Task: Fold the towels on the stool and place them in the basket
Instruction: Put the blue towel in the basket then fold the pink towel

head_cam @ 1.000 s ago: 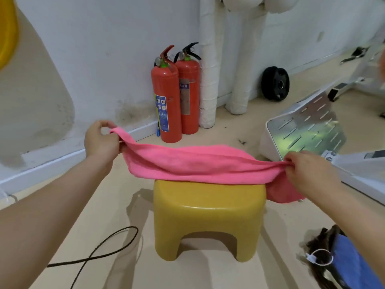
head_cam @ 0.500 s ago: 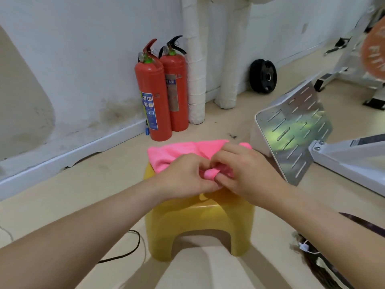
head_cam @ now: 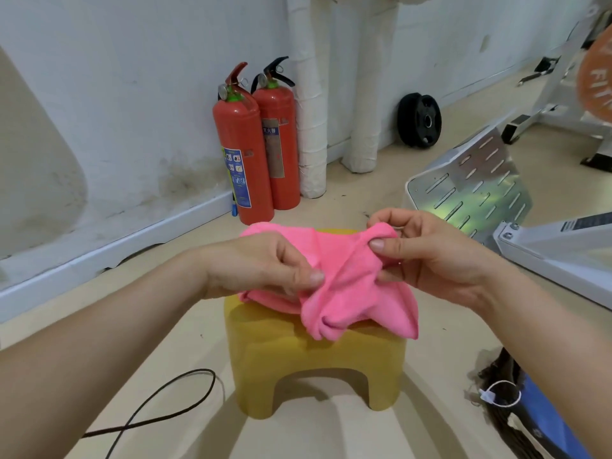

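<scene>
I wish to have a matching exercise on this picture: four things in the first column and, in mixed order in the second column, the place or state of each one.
Column one
1. pink towel
2. yellow stool
3. red fire extinguishers
4. black cable

Column two
A. upright beside the wall
B. looped on the floor, lower left
C. pinched by the left hand and the right hand
D. stands on the floor, partly under the pink towel

Pairs: 1-C, 2-D, 3-A, 4-B
</scene>
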